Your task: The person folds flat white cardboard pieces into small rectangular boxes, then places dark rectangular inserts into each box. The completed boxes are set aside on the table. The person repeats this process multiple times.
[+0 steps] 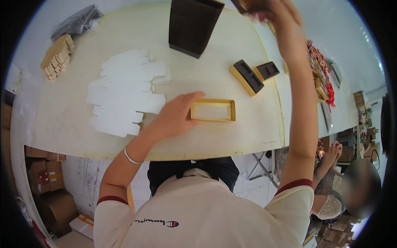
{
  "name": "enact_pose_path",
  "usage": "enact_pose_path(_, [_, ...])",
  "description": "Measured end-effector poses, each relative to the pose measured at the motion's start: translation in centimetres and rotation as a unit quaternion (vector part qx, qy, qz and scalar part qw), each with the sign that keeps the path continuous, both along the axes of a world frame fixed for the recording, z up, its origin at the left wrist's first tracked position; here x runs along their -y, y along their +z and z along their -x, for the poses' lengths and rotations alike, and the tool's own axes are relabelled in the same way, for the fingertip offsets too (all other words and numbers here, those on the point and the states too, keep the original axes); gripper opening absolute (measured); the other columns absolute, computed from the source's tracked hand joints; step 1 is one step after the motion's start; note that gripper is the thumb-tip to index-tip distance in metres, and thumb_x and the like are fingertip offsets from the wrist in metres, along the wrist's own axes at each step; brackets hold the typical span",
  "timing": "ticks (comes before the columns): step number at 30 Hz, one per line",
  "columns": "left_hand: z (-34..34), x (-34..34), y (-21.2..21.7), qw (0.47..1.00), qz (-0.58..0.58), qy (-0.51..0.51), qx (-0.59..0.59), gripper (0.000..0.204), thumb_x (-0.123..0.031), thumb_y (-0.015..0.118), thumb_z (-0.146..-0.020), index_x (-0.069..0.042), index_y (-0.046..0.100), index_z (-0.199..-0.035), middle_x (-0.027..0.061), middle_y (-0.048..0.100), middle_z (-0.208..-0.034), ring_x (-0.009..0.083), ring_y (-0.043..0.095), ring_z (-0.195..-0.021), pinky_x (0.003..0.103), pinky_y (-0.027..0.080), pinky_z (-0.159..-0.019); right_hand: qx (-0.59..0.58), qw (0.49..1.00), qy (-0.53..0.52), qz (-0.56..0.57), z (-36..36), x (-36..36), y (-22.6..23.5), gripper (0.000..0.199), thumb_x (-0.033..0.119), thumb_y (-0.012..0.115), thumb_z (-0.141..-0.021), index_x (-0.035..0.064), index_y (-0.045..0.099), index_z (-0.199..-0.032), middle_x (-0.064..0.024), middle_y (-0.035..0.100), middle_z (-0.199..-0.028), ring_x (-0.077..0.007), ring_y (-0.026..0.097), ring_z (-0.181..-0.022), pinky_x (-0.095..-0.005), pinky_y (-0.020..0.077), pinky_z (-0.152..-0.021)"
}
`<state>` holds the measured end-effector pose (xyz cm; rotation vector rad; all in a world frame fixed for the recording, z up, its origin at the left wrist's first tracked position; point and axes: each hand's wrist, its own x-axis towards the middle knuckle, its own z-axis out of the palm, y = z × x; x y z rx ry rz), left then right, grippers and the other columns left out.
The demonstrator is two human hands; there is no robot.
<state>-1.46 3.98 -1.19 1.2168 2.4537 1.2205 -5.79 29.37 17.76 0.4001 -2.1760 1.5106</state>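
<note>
A shallow gold box (233,110) with a pale inside lies on the table in front of me. My left hand (178,112) grips its left end, thumb at the near side and fingers at the far side. My right hand (285,29) is raised at the far right, closed on a dark brown piece (248,5). That piece is blurred and cut off by the picture's edge. Left of it stands a tall dark brown ridged stack (193,27). Two gold boxes with dark brown compartmented inserts, a longer box (247,77) and a smaller box (267,71), sit to the right.
Flat white card blanks (124,93) lie overlapped on the left. Behind them are a bundle of cream folded pieces (58,57) and a grey plastic bag (77,21). Red ribbon items (318,66) lie at the right. A co-worker (331,186) sits at the lower right.
</note>
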Motion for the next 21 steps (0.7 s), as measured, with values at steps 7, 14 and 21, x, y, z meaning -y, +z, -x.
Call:
enact_pose_path(7, [-0.4, -0.7, 2.1, 0.998, 0.04, -0.028, 0.04, 0.085, -0.009, 0.076, -0.072, -0.016, 0.03, -0.143, 0.0125, 0.055, -0.127, 0.0333, 0.051, -0.115, 0.041, 0.043, -0.098, 0.409, 0.911, -0.014, 0.052, -13.3, -2.1, -11.1, 0.043, 0.048, 0.06, -0.09, 0.0062, 0.049, -0.09, -0.0031, 0.054, -0.067, -0.0077, 0.043, -0.046, -0.0213, 0.0343, -0.043])
enact_pose_path(14, [-1.6, -0.7, 2.8, 0.996, 0.074, -0.033, 0.034, 0.083, -0.01, 0.077, -0.072, -0.017, 0.035, -0.143, 0.0124, 0.054, -0.129, 0.0322, 0.051, -0.116, 0.042, 0.042, -0.098, 0.506, 0.861, 0.028, -0.047, -12.0, -1.5, -13.6, 0.042, 0.046, 0.057, -0.092, 0.0053, 0.051, -0.099, -0.006, 0.054, -0.061, -0.0139, 0.044, -0.039, -0.0261, 0.0329, -0.039])
enact_pose_path(21, [-1.6, -0.8, 2.9, 0.983, 0.156, -0.041, -0.09, 0.071, -0.014, 0.076, -0.073, -0.013, 0.045, -0.137, 0.0105, 0.051, -0.132, 0.0321, 0.052, -0.113, 0.039, 0.044, -0.094, 0.302, 0.893, -0.059, -0.328, -12.6, 0.7, -12.4, 0.059, 0.053, 0.047, -0.094, 0.0079, 0.041, -0.133, -0.0149, 0.058, -0.064, -0.0312, 0.061, -0.064, -0.0384, 0.0467, -0.064])
